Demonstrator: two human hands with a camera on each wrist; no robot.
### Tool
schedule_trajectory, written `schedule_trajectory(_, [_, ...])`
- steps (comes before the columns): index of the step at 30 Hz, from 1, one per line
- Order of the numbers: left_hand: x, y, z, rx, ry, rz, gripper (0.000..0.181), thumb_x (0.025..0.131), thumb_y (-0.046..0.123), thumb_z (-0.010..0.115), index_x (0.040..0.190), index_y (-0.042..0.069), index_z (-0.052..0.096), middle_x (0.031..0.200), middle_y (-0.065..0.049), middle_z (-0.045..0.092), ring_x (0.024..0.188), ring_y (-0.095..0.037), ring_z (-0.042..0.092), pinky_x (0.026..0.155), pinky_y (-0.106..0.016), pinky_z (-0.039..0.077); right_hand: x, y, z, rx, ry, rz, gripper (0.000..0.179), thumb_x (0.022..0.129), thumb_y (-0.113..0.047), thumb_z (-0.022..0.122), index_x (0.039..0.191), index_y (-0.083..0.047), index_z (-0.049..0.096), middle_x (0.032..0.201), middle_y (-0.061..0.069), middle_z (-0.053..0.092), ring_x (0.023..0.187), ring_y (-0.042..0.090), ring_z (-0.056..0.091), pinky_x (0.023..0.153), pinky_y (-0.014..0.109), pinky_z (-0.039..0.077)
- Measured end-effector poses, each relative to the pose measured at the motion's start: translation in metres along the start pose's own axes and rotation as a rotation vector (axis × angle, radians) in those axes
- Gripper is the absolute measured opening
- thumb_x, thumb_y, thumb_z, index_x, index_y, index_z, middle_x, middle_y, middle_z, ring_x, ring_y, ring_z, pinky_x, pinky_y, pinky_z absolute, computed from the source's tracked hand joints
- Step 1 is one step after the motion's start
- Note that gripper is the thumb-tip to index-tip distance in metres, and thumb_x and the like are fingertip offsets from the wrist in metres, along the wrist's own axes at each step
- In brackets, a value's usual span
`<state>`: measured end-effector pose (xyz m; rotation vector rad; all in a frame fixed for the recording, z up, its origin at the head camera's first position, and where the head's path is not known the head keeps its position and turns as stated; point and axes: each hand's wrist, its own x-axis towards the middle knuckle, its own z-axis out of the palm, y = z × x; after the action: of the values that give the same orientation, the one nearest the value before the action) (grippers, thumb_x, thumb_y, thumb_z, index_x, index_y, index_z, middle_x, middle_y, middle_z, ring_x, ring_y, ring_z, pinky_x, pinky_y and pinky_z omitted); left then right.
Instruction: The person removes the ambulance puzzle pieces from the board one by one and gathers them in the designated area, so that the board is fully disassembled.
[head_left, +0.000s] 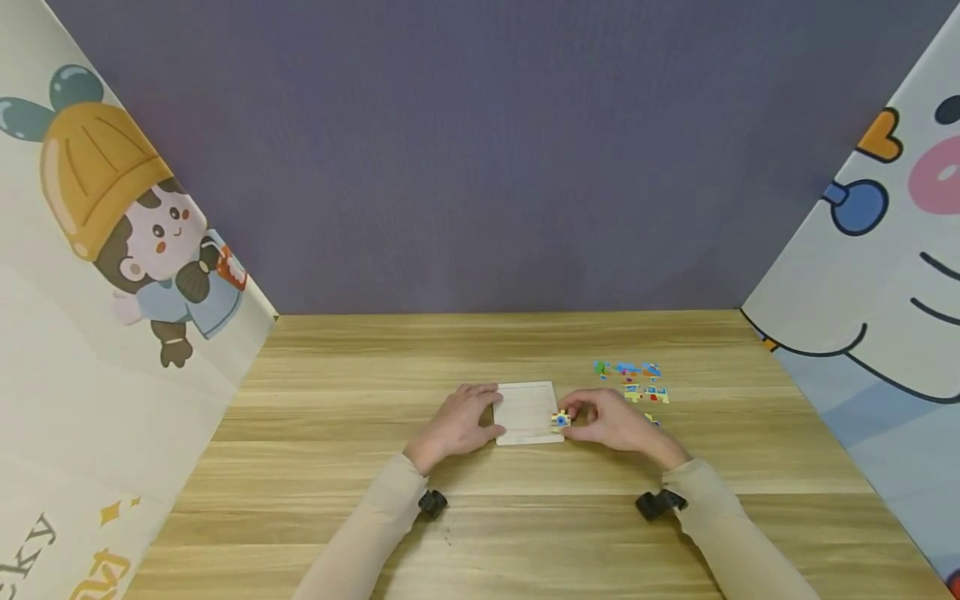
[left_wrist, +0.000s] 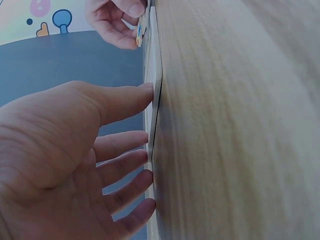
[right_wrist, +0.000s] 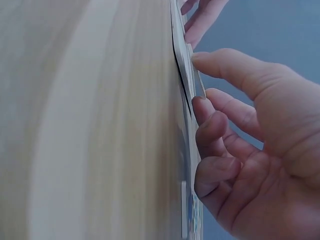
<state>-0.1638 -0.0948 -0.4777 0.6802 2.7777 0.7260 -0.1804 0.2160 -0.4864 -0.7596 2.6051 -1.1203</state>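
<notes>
A pale wooden puzzle tray [head_left: 525, 412] with a raised rim lies flat on the table. At its left edge my left hand [head_left: 459, 419] rests with fingers and thumb spread apart; in the left wrist view that hand [left_wrist: 60, 155] has its thumb and fingertips touching the tray's side. My right hand [head_left: 611, 419] pinches a jigsaw piece [head_left: 561, 420], yellow with a blue patch, over the tray's right edge. Seen from the right wrist, the piece [right_wrist: 201, 82] is a thin tilted sliver between thumb and finger of the right hand [right_wrist: 260, 125].
Several colourful jigsaw pieces [head_left: 628, 368] lie on the wood-grain table [head_left: 360, 367] behind and right of the right hand, some partly hidden by it. A dark panel [head_left: 510, 167] stands at the back, with cartoon-printed walls on both sides.
</notes>
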Motion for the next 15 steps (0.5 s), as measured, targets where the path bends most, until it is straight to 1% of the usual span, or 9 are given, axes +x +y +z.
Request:
schedule_trajectory(9, [0.0, -0.001, 0.001, 0.016, 0.009, 0.017, 0.058, 0.102, 0.032, 0.072, 0.15, 0.004, 0.058, 0.166, -0.013, 0.048, 0.153, -0.037, 0.043, 0.127, -0.059, 0.036, -0.007, 0.009, -0.006, 0.039, 0.028, 0.01, 0.033, 0.087, -0.022, 0.089, 0.117, -0.011, 0.079, 0.097, 0.001, 0.074, 0.061, 0.004, 0.053, 0.054, 0.021, 0.046])
schedule_trajectory(15, [0.0, 0.0, 0.0, 0.006, 0.008, 0.009, 0.058, 0.102, 0.033, 0.072, 0.151, 0.005, 0.058, 0.167, -0.013, 0.046, 0.154, -0.038, 0.041, 0.129, -0.058, 0.033, -0.015, 0.013, -0.012, 0.053, 0.031, 0.048, 0.035, 0.087, -0.021, 0.089, 0.118, -0.011, 0.078, 0.097, 0.0, 0.073, 0.059, 0.003, 0.05, 0.052, 0.019, 0.042])
